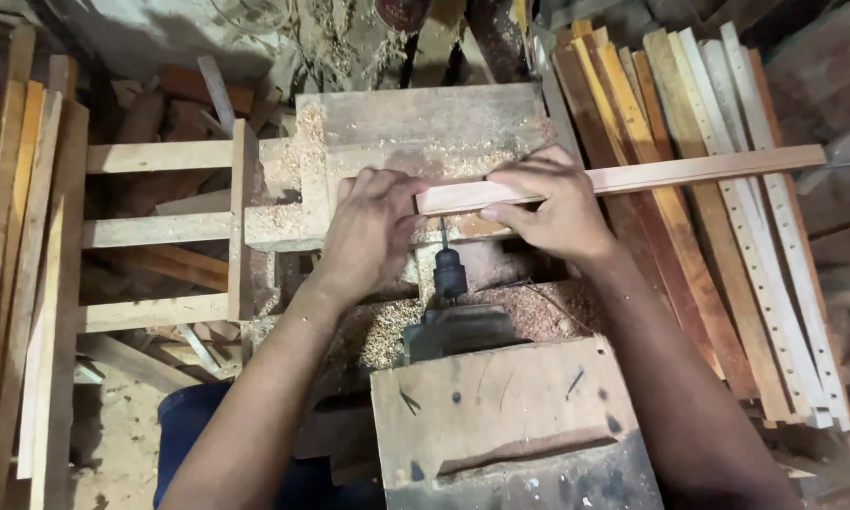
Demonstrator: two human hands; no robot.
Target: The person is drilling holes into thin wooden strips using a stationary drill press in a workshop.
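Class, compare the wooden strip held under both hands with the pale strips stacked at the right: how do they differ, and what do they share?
The held strip lies crosswise on the sawdust-covered bench, pressed by the left hand and right hand; the stacked strips lean lengthwise, untouched. The held strip shows no holes on its visible face; the stacked strips carry rows of small holes. The held strip is reddish-tan, the stacked strips paler. Both are long, thin, straight-cut wood.

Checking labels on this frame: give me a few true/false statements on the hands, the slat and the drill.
1. Both hands, left hand and right hand, press on the wooden slat. True.
2. The drill bit points away from the slat. False: it points at the slat's near edge, between the hands.
3. Slats with rows of holes lie stacked at the right. True.
4. The wooden platform under the slat is swept clean. False: wood shavings cover it.
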